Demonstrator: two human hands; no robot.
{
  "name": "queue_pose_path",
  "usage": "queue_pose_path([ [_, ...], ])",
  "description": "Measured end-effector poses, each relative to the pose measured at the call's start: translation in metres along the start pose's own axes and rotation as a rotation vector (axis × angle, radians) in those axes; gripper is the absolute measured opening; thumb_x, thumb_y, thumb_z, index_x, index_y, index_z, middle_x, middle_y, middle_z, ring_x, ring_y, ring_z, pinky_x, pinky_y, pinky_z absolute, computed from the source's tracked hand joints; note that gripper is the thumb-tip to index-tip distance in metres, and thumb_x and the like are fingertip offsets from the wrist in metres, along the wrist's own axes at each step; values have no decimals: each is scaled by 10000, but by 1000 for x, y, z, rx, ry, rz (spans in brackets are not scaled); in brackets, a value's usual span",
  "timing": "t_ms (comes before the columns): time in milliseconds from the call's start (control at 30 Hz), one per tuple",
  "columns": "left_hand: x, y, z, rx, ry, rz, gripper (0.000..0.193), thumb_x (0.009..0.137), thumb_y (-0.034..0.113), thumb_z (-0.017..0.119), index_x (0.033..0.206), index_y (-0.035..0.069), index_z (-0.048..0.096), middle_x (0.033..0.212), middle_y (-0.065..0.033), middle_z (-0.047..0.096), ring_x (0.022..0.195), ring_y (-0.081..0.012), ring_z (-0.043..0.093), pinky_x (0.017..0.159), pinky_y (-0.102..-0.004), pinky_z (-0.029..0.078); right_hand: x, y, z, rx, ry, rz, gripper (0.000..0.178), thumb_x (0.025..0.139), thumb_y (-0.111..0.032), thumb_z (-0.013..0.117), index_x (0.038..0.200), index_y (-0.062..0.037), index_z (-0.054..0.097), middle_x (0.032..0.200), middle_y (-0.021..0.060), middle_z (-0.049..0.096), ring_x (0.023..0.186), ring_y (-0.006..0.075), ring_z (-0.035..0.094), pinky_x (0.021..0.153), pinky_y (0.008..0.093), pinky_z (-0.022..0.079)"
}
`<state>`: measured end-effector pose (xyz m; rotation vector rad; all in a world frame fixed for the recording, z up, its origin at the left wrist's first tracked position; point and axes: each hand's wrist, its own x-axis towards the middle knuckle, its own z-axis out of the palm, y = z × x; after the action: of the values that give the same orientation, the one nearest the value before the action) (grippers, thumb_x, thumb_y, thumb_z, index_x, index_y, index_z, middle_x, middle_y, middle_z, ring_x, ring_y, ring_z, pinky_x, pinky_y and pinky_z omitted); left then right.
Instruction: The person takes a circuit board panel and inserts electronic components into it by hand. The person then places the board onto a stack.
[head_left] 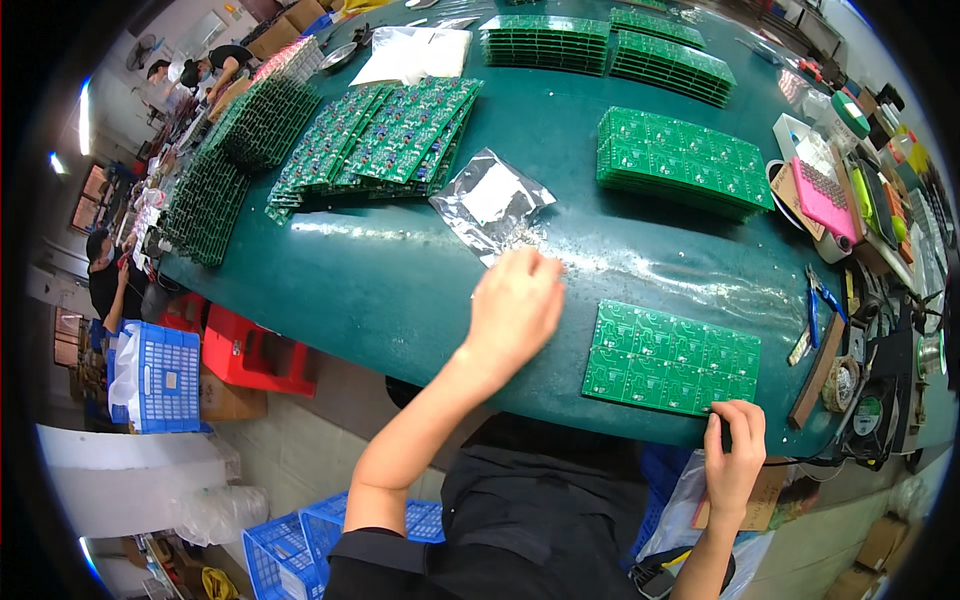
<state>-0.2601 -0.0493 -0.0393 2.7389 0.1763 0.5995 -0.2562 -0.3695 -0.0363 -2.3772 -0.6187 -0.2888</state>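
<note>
A green circuit board panel (pixel 672 358), divided into several repeated sections, lies flat near the table's front edge. At its near right corner, my right hand (pixel 735 450) has its thumb and fingertips closed on the edge. Left of the panel, my left hand (pixel 518 305) reaches over the table with curled fingers pressed together. Its fingertips are at a scatter of tiny loose parts (pixel 527 238); whatever they pinch is hidden beneath the hand. Just beyond lies a clear plastic bag (pixel 491 200) with a white label.
Stacked bare green boards (pixel 683 155) stand at the back right, and populated boards (pixel 390 135) lie at the back left. Blue-handled pliers (pixel 814 305) and a wooden strip (pixel 817 372) rest at the right. A red stool (pixel 255 350) and blue crate (pixel 165 380) flank the table's left side.
</note>
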Motion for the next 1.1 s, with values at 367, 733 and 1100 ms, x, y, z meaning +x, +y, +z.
queue_pose_path([
  [367,14,26,-7,-368,-109,-6,87,871,58,677,932,25,625,967,-117,602,881,-268,616,789,-363,505,10,-12,-18,200,145,87,148,820,52,695,954,-9,702,938,129,652,872,265,638,788,349,514],
  [733,-33,134,24,-1774,-1037,-417,341,917,85,733,1130,25,473,885,-32,632,813,-80,629,720,-226,528,-18,-8,-27,907,-55,289,111,814,26,748,913,30,698,927,117,663,877,204,625,785,313,494],
  [1100,-11,108,18,-346,-266,600,485,704,232,819,1132,88,644,1148,-60,617,1065,-297,594,890,-417,496,2,48,-21,94,139,117,125,748,15,729,840,-34,660,853,90,626,836,263,608,767,354,486],
])
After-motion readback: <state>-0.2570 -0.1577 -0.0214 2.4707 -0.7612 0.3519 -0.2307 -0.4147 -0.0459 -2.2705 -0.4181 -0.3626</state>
